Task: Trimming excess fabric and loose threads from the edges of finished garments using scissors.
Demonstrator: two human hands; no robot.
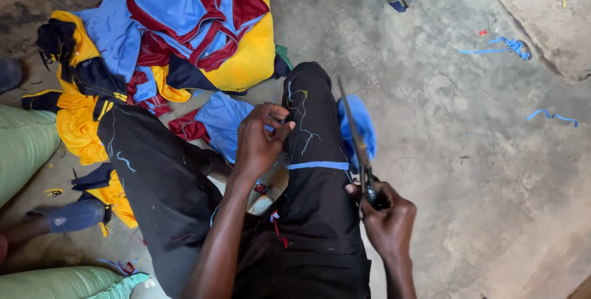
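The person sat on the concrete floor (468, 169) with both legs in black trousers (320, 213), cutting blue cloth over the lap. The right hand (389, 222) was closed around the handles of a pair of scissors (356, 145), whose long blades pointed away from the body along the outer side of the right knee, lying against a fold of blue fabric (360, 123) that hung just beside that knee. The left hand (258, 142) had its fingertips pinched together on something small at the inner side of the same knee, probably the edge of the cloth or a thread (too small to tell which). A narrow blue strip (317, 165) lay across the right thigh, and loose threads clung to the trousers, so some cutting looked already done. More blue offcuts (508, 46) were scattered well apart on the floor to the right. To the left, a heap of blue, yellow and maroon garments (184, 34) lay touching the left leg, seemingly not yet worked through, which suggested that a good deal was left. Green sacks (24, 145) sat at the left edge.
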